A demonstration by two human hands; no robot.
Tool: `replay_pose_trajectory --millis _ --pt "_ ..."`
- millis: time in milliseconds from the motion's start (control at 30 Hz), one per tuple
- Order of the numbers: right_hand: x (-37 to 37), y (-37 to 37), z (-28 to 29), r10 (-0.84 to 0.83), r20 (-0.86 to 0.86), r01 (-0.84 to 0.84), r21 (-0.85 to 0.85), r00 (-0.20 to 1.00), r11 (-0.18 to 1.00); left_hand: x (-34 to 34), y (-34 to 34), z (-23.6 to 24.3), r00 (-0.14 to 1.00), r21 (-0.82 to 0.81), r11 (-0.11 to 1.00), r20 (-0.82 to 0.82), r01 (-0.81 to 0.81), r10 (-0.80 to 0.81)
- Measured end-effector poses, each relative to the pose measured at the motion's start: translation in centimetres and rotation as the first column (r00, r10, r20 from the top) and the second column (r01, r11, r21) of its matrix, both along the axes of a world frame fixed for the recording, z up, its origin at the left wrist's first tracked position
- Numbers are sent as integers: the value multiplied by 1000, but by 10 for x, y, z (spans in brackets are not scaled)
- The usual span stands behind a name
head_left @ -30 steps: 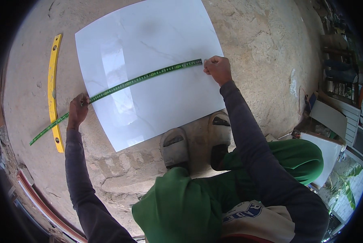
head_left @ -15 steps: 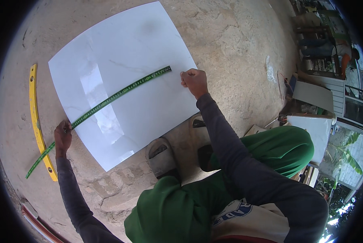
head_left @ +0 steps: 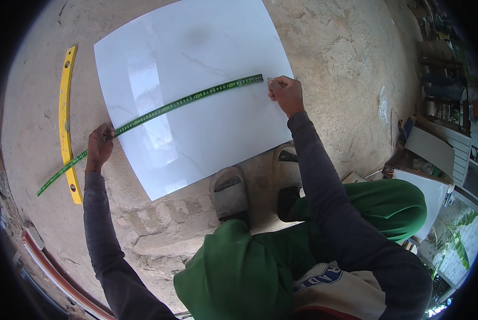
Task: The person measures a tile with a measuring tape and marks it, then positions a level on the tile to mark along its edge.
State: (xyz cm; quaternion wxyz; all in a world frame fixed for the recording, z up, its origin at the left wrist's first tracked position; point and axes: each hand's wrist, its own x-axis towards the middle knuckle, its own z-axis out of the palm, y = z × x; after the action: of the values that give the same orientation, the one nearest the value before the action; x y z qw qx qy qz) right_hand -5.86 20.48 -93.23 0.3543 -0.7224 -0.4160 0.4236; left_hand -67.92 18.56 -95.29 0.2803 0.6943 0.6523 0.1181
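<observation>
A large glossy white tile (head_left: 212, 133) with faint grey veining lies on the ground before me. A green tape-measure blade (head_left: 185, 100) runs slantwise across it and continues past its left edge. At that edge my left hand (head_left: 100, 146) is closed on the blade, fingers pinching it. My right hand (head_left: 287, 96) is closed over the right part of the tile, just beyond the blade's dark end and apart from it. Whatever its fingertips pinch, if anything, is too small to make out.
A yellow spirit level (head_left: 64, 122) lies left of the tile, crossed by the blade's outer part. My sandals (head_left: 231, 194) are at the tile's near edge. Boards (head_left: 431, 144) and another white panel (head_left: 417, 186) stand at the right. The ground is rough concrete.
The whole view has shifted, so the tile, level and blade appear farther right and higher. My right hand is slightly closer to the blade's end. My left hand keeps its grip at the tile's edge.
</observation>
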Motion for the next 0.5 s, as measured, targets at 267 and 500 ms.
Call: replay_pose_trajectory --millis 267,500 --pt "9 27 2 236 256 -230 -53 938 972 1 -1 -5 1000 10 1000 16 -21 21" --pt "10 31 14 125 47 -121 -76 991 990 3 -2 -5 1000 -1 1000 -15 -24 24"
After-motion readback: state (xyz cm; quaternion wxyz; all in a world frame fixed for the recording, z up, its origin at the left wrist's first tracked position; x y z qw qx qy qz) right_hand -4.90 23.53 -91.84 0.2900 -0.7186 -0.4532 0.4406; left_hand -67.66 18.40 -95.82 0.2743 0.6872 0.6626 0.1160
